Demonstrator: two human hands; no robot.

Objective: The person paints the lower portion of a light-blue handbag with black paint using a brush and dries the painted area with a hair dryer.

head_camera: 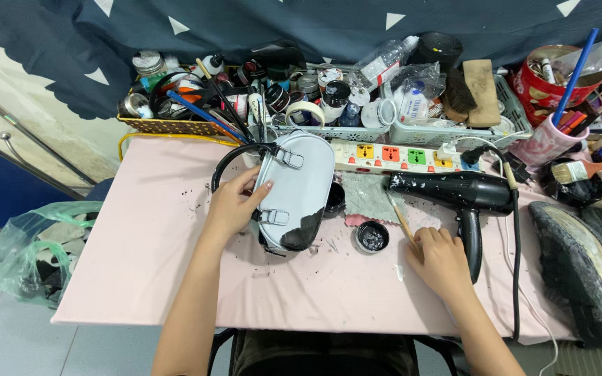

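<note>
The pale grey handbag (294,188) lies near the middle of the pink-covered counter (148,264), its long side running away from the person, black strap (235,159) looped off its far left corner. The left hand (233,205) rests on the bag's left edge, fingers laid flat over it and thumb below, steadying it rather than clenching. Most of the bag's face shows pale grey; a patch at its near right corner is black and flaky, so by the look of it the recolouring or cleaning is well along, with that corner left to do.

Just right of the bag's near end sits a small round pot of black paint (372,237), open. Further right, the right hand (439,259) pinches a thin wooden-handled brush (402,219), the grip closed on its lower end, the tip pointing up toward a grey stained rag (371,197) that lies beside the bag.

Right of the rag lies a black hair dryer (465,195), handle toward the person, its cord (515,264) trailing to the counter's near edge. Beyond the bag stretches a white power strip (398,154) with coloured sockets. Behind that stand a yellow basket (175,125) and a grey basket (454,129) crowded with jars, bottles and brushes. Far right of the bag lie dark worn soles (580,264). Left of the counter hangs a green plastic bag (29,244).

Between brush and bag, only the paint pot stands in the way; black flecks dot the cloth around the bag.
</note>
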